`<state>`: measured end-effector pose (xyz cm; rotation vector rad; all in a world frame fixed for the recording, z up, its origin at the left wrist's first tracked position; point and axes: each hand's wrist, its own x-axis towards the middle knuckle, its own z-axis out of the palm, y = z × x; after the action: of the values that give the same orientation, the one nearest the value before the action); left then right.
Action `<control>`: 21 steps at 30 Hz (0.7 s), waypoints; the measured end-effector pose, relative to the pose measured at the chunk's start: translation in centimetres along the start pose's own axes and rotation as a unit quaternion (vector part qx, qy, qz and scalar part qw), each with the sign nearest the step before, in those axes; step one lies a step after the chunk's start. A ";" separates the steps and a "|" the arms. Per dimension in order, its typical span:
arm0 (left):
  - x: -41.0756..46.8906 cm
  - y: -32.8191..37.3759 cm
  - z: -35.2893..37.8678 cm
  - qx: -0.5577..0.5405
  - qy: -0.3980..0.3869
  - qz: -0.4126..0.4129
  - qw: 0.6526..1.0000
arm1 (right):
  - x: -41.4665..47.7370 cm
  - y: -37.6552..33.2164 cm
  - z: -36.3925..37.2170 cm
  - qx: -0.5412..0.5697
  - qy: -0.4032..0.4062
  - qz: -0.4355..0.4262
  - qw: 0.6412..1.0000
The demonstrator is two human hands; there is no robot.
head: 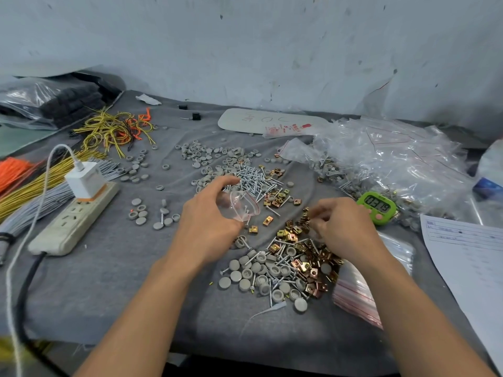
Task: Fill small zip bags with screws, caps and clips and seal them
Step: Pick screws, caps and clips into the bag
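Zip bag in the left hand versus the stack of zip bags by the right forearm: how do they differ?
The held zip bag is puffed open; the stacked bags lie flat. The left hand grips the held zip bag above the grey cloth; the stacked bags rest on it. The held zip bag has screws inside; the stacked bags look empty. Both are clear plastic with red zip lines.

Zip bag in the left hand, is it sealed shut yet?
No, the left hand holds the small zip bag with its red-striped mouth gaping open.
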<state>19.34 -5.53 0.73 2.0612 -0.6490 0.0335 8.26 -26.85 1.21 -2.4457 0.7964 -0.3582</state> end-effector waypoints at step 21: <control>0.2 -0.2 0.2 0.032 -0.005 0.002 0.999 | -0.9 -0.3 -0.5 0.123 0.028 -0.012 0.992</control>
<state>19.50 -5.68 0.53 2.1223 -0.6657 0.0455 7.52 -26.27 1.71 -2.2250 0.7007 -0.5054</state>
